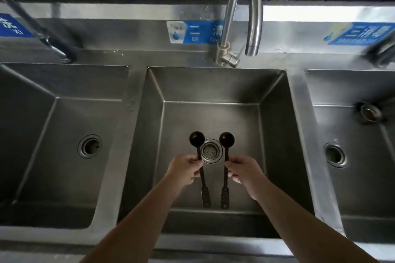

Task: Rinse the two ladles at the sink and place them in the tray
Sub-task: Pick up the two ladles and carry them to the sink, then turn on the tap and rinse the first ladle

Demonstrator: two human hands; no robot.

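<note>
the person stands at a stainless steel triple sink [136,83] and holds two black plastic ladles over the middle basin. the left hand [185,170] is closed around the handle of the left black ladle [200,166], and the right hand [242,172] is closed around the handle of the right black ladle [225,166]; each grip sits about midway along the shaft. both ladles run close to the 12-to-6 o'clock line, bowls at the 12 o'clock end and perforated handle ends at 6 o'clock, side by side and apart, flanking the round metal drain strainer [211,151]. the curved steel tap [243,13] stands at about 1 o'clock from the hands, its spout well beyond the bowls, and no water can be seen running from it. judging by this, the rinse needs the bowls carried forward toward 12 to 1 o'clock to get under the spout; the right hand is the nearer of the two. no tray shows in this view.
</note>
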